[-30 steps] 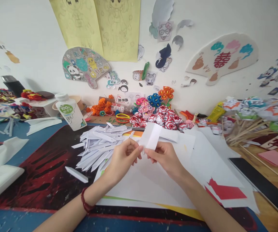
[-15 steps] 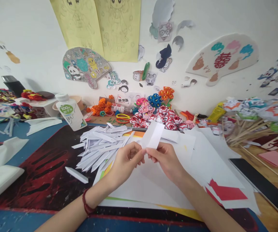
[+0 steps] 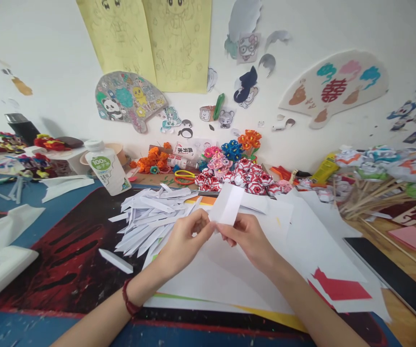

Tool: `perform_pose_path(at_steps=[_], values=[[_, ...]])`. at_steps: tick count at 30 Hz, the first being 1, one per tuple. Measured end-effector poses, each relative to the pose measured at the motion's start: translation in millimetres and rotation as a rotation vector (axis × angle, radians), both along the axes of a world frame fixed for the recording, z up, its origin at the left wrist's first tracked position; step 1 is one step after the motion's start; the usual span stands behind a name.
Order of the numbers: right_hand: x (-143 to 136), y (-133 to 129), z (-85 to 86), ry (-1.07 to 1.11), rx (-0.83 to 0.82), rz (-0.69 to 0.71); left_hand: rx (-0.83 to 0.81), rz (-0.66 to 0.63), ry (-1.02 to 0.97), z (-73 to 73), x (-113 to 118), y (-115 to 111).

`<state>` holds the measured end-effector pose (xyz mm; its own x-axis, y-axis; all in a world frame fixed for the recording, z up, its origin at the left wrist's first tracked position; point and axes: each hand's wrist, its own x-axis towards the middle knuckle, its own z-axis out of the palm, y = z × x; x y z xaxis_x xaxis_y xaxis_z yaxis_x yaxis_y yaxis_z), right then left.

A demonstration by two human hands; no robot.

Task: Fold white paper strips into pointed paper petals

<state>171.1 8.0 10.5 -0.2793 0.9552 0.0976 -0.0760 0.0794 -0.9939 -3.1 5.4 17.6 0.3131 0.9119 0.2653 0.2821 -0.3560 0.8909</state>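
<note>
Both hands pinch the near end of a white paper strip (image 3: 228,203) that rises up and away above the table. My left hand (image 3: 185,241) grips the strip's lower left corner with thumb and fingers; a dark red cord circles that wrist. My right hand (image 3: 248,237) pinches the lower right edge. To the left of the hands lies a heap of folded white paper strips (image 3: 150,217). One folded strip (image 3: 115,260) lies alone on the dark red mat (image 3: 67,260). Large white sheets (image 3: 302,241) spread beneath the hands.
A white bottle with a green label (image 3: 105,166) stands at the back left. Paper roses in red and white (image 3: 242,177), orange and blue flowers sit by the wall. Wooden sticks with paper flowers (image 3: 381,188) lie right, beside a black tablet (image 3: 396,274) and red paper (image 3: 341,289).
The fingers have shifted slightly on the strip's lower end, and the strip has tilted a little. Nothing else on the table has moved.
</note>
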Motion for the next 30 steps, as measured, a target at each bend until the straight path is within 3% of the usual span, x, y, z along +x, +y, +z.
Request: perform_pose_path(at_steps=[13, 19, 24, 30], values=[[1.4, 0.5, -0.4, -0.021, -0.034, 0.078, 0.076, 0.071, 0.147, 0.2, -0.5, 0.1], [1.5, 3.9, -3.2, -0.046, -0.07, 0.062, 0.127, 0.057, 0.134, 2.3, 0.0, 0.2], [1.6, 6.5, -4.6, -0.06, -0.048, -0.012, 0.074, 0.015, 0.206, -1.9, 1.0, -0.7], [1.5, 3.7, -6.6, -0.172, -0.145, 0.118, 0.059, 0.11, 0.157, -6.5, -0.9, 6.7]])
